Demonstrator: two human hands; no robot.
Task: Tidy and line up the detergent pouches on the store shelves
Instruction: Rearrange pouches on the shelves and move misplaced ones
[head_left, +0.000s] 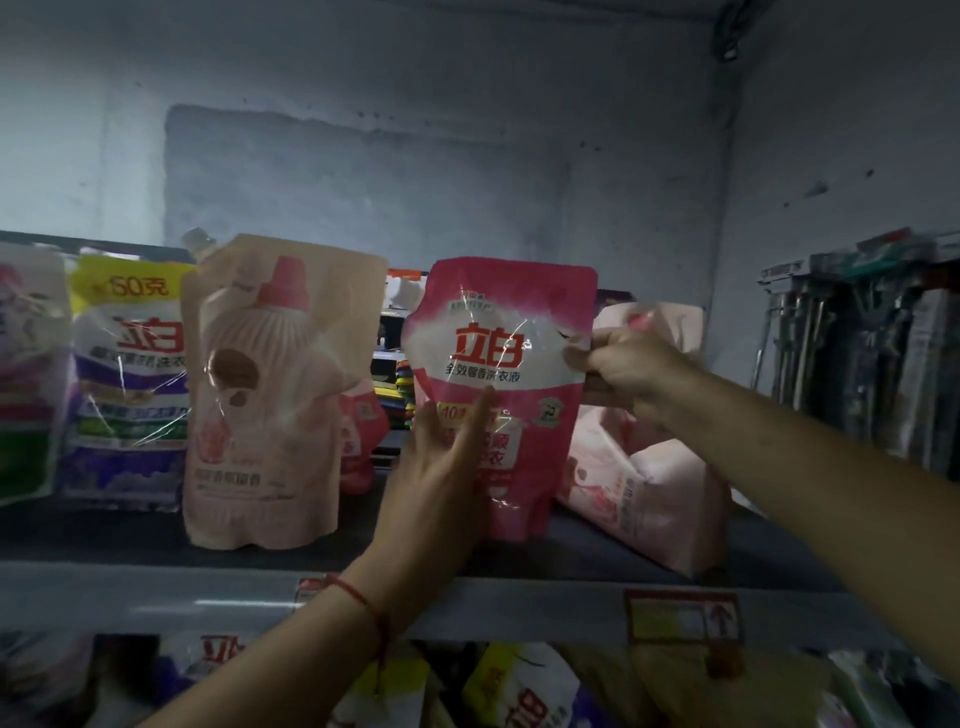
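At frame centre, left hand (447, 462) lies flat against the pink pouch (498, 395); right hand (631, 371) pinches its edge, apparently to stand it upright on the shelf (156, 587).

Pink pouch (498, 374) upright, both hands holding

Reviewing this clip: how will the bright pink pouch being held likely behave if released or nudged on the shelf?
The bright pink pouch looks soft and creased, so probably floppy. Both the left hand and right hand steady it, suggesting it tips easily. Its glossy film may be slippery.
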